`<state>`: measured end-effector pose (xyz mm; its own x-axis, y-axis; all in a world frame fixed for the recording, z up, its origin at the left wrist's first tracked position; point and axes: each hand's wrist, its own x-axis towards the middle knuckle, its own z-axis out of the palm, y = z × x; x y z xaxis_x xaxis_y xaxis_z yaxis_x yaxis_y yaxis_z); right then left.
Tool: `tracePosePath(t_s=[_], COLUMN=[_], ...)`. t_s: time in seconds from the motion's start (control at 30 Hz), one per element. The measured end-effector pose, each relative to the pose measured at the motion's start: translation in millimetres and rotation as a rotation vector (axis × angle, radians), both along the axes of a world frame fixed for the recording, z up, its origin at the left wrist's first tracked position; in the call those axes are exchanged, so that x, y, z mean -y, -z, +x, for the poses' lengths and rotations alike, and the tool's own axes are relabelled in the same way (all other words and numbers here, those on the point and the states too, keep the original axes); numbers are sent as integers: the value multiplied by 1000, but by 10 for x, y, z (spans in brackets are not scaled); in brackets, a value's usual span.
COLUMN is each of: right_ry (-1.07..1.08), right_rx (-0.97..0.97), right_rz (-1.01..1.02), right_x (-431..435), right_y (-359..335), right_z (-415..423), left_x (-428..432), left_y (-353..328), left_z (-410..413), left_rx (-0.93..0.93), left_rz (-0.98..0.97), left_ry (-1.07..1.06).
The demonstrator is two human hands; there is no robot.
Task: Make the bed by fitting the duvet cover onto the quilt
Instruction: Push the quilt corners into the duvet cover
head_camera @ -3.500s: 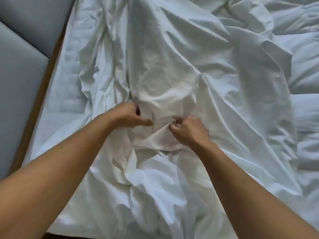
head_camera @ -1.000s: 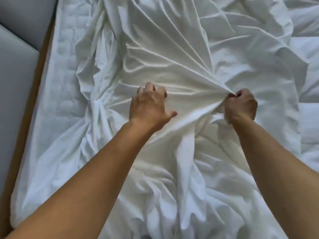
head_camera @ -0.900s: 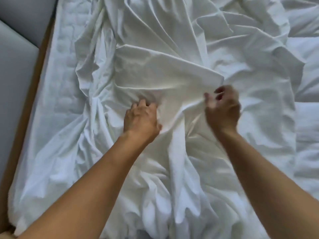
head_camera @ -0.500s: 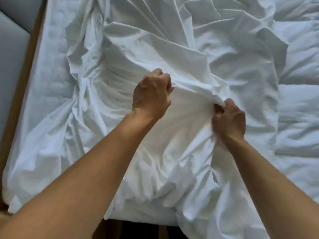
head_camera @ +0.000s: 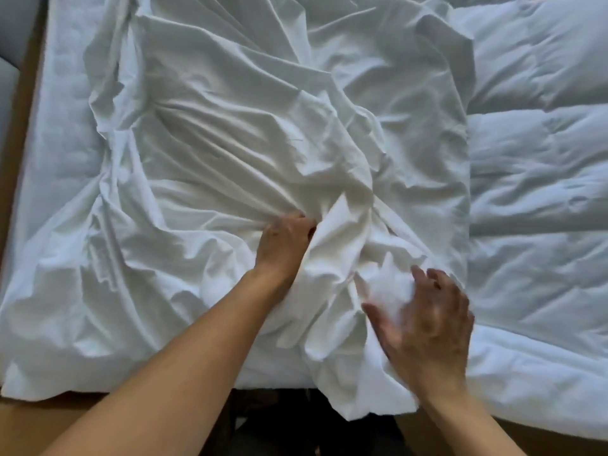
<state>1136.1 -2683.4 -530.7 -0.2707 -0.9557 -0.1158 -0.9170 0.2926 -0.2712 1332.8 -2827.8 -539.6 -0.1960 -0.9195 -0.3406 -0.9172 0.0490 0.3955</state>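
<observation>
Your left hand (head_camera: 283,240) is closed around a bunch of the white duvet cover (head_camera: 230,133), with the fingers curled into the cloth and tight folds running away from your grip toward the left side of the bed (head_camera: 62,133). Your right hand (head_camera: 424,320) is blurry, but you can see its fingers are spread out and fairly straight, so it is open; it sits over a puffy lump of the cover close to the near edge of the bed, and you cannot tell if it is touching the cloth or just above it. The duvet cover is very crumpled and lies over the middle and left part of the bed, from the far edge down to the near edge. One part of it hangs over the near edge, between your two arms. The quilt (head_camera: 539,166) is the soft, puffy white thing with stitched squares. It lies flat on the right side of the bed, and the cover's right edge lies on top of it. Along the left edge of the bed there is a strip of bare white bedding. Past that is the brown wooden frame (head_camera: 19,103), and a grey padded panel (head_camera: 13,24) is at the far left corner.
</observation>
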Motion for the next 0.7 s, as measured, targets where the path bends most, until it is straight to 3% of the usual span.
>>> tracePosePath(t_s=[0.07,0.13,0.23,0.3,0.4,0.47,0.6,0.7], right_ry=[162,409,693,766,576,435,384,353], right_rx=[103,345,564,580,665,808,1102,1179], right_rz=[100,235,142,20,254,379,234,179], right_x=[-316,-459,-526,-596,-777,-836,-646,-538], right_y=[50,68,116,128,193,210,322,510], right_z=[-113,-173,-201,-221,-212,-180,-40,56], left_x=[-164,-461,-1017,-1410,-1904,-2101,-2078,-2079], left_y=[-53,-142,-191,-193,-106,20,184,304], left_z=[-121,-270,-332,-254,-157,-162,-430,-745], left_rx=[-50,-19,3,-165,-338,-335,-594,-958], left_rz=[-118,-263,-487,-502,-192,131,372,440], left_ry=[-70,-148,-324,-460,-771,-799,-725,-908])
